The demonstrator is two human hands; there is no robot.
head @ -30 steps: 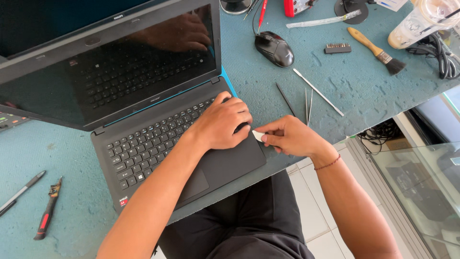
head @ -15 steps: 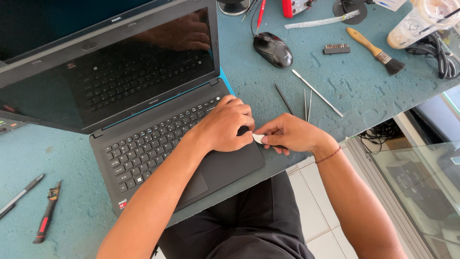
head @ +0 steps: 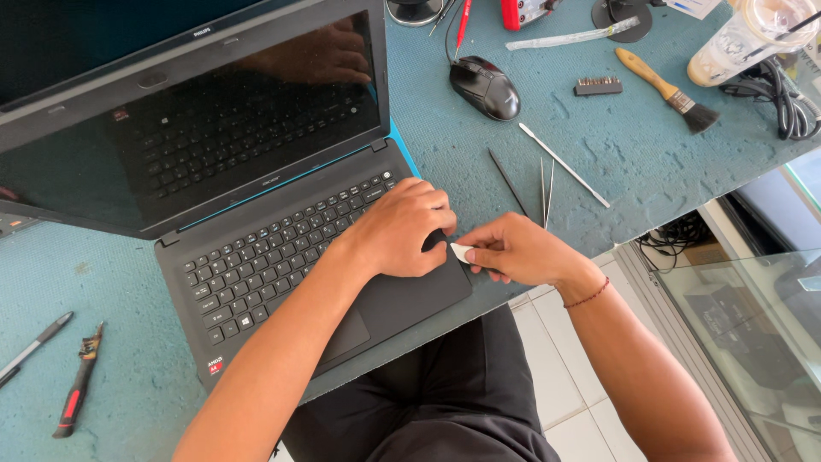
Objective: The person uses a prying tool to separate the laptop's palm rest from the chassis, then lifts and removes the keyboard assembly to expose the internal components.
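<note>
An open black laptop (head: 256, 257) lies on a teal bench mat (head: 599, 162). Its dark screen mirrors my hand. My left hand (head: 402, 227) presses flat on the right end of the keyboard and palm rest, by the laptop's right edge. My right hand (head: 513, 251) pinches a small white pick (head: 462, 252) against that right edge, its tip touching the seam just under my left fingers.
Right of the laptop lie thin metal probes (head: 547, 175), a black rod (head: 507, 181), a black mouse (head: 485, 87), a bit holder (head: 598, 85), a wooden brush (head: 667, 90) and a plastic cup (head: 744, 38). A pen (head: 34, 346) and red-handled tool (head: 79, 385) lie far left. A glass cabinet (head: 753, 325) stands right.
My right hand with the white pick has slid slightly along the laptop's right edge, closer to my left fingers. My left hand stays pressed on the laptop.
</note>
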